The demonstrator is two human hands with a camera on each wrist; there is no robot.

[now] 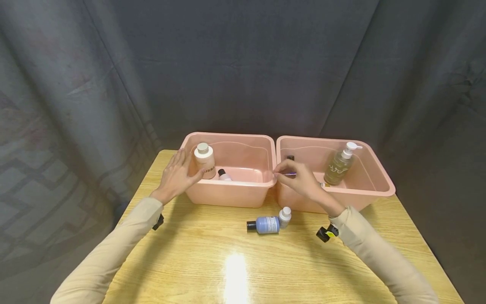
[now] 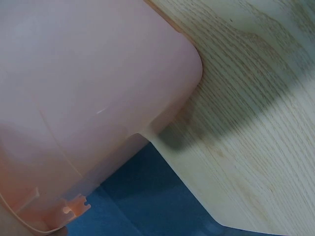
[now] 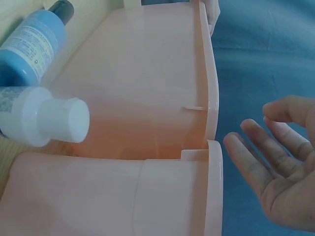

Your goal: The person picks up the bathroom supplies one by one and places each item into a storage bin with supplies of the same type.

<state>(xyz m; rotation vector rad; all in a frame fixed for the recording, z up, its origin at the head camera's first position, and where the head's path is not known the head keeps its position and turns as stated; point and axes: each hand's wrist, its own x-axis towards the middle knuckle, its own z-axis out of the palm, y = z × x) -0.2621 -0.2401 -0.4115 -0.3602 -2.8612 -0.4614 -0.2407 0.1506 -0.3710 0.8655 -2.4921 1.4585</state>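
Note:
My left hand (image 1: 175,177) rests at the left end of the left pink bin (image 1: 228,194), fingers extended along its rim. Beside the thumb, a large white bottle (image 1: 205,162) stands upright inside. A small pale bottle (image 1: 225,175) with a black cap is also in that bin. My right hand (image 1: 300,179) hovers by the facing rims of the two bins, over the right pink bin (image 1: 364,195). In the right wrist view its fingers (image 3: 246,160) are loosely bent, with nothing between them.
A blue bottle (image 1: 267,225) lies on the wooden table (image 1: 190,253), beside a small white-capped bottle (image 1: 285,216). A green pump bottle (image 1: 338,169) stands in the right bin; a black-capped item (image 1: 290,158) is partly hidden there. Grey curtains (image 1: 243,63) hang behind.

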